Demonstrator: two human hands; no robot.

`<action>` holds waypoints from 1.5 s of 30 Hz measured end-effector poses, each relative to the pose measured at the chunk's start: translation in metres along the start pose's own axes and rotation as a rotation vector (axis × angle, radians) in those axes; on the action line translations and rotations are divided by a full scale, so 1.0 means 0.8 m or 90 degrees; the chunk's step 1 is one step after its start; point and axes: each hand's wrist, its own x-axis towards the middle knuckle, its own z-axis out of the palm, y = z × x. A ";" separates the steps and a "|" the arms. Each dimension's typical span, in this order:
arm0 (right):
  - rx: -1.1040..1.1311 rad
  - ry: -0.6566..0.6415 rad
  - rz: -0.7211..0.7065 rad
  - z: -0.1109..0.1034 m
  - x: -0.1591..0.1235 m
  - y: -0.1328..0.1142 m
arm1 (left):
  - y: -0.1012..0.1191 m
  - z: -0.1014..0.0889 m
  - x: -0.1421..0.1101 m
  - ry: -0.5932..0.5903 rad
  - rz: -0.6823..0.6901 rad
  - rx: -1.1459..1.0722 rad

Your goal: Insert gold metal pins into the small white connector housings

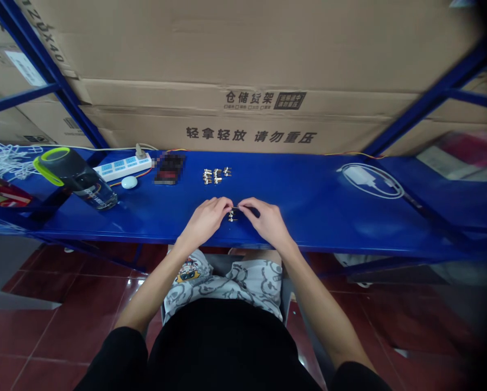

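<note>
My left hand (209,216) and my right hand (268,218) meet over the blue shelf top, fingertips pinched. Between them is a small thin brass-coloured piece (235,208), its ends hidden in the fingers. It is too small to tell its exact kind. Just below the fingertips, a few small metal pieces (232,219), white and gold, lie on the surface. Farther back, several similar small metal pieces (207,176) are grouped in short columns.
On the left stand a dark water bottle (86,182) with a lime-green loop and a white power strip (123,167). Near it lie a white rounded object (129,182) and a dark pixelated item (170,169). A white charger with cable (369,179) rests right. Large cardboard boxes (243,60) wall the back.
</note>
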 end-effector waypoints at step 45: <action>0.216 0.038 0.034 -0.002 0.001 0.001 | -0.005 0.002 -0.003 0.145 0.053 -0.232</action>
